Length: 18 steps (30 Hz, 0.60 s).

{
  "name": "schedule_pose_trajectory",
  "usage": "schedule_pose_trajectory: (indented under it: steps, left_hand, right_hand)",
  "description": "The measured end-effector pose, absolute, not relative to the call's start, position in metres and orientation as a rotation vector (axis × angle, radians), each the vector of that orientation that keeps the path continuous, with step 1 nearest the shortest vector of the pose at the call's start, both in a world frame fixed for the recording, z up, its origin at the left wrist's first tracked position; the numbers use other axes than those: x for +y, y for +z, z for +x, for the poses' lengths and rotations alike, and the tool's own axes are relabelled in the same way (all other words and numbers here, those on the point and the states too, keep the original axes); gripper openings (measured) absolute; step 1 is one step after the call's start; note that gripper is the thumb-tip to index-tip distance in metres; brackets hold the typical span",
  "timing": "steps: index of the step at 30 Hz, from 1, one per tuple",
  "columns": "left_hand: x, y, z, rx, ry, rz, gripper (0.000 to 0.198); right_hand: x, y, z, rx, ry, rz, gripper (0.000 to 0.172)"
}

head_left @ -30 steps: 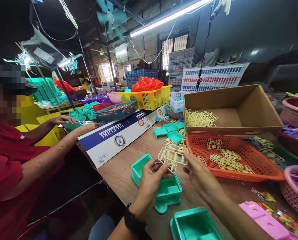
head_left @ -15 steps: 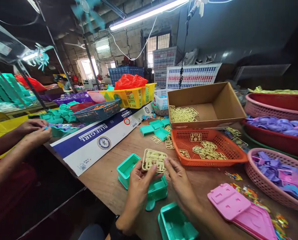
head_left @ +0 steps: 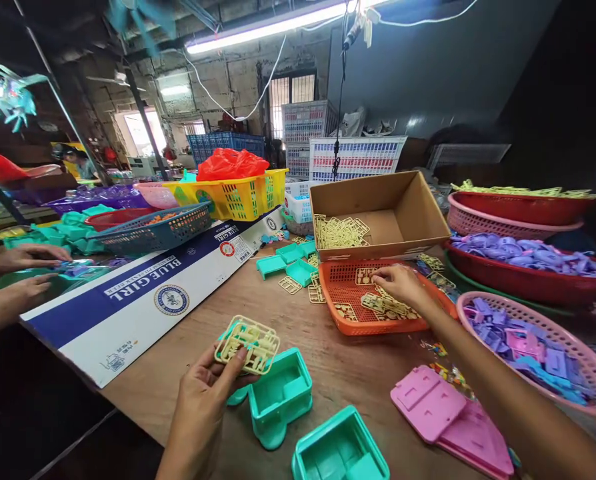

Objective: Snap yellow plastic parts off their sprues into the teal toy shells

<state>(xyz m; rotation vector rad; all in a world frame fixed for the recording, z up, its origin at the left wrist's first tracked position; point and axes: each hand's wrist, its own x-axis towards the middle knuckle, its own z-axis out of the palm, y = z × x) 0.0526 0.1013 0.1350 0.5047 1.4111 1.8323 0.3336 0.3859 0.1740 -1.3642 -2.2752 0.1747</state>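
My left hand [head_left: 201,400] holds a cream plastic parts frame [head_left: 247,343] just above an open teal plastic box [head_left: 279,395] on the wooden table. My right hand [head_left: 401,283] reaches into the orange basket [head_left: 358,326], fingers resting on the cream parts frames [head_left: 385,305] lying in it; whether it grips one I cannot tell. A second teal box [head_left: 341,453] sits at the near edge.
A cardboard box [head_left: 408,207] with more cream frames stands behind the basket. Pink plastic panels [head_left: 448,417] lie at right, by baskets of purple parts [head_left: 538,347]. A "BLUE GIRL" carton [head_left: 143,293] lies flat at left, where another person's hands [head_left: 25,257] work.
My right hand let go of the cream frame and reached out to the orange basket. My left hand kept the frame and lowered it. The view swung right.
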Motion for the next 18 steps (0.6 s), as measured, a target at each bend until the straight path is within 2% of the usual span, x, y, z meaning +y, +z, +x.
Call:
schedule_pose_trajectory:
  steps: [7,12,18]
  left_hand:
    - [0.103,0.121,0.054,1.428,1.792,0.584,0.062]
    - [0.108,0.12,0.063,1.397,1.831,0.604,0.06]
    - [0.104,0.125,0.062,1.441,1.856,0.596,0.059]
  right_hand:
    - [0.396,0.168,0.364,-2.201,0.036,-1.308,0.032]
    - [0.399,0.17,0.302,-2.388,0.08,-0.982,0.03]
    - [0.381,0.17,0.229,-2.535,0.081,-0.855,0.024]
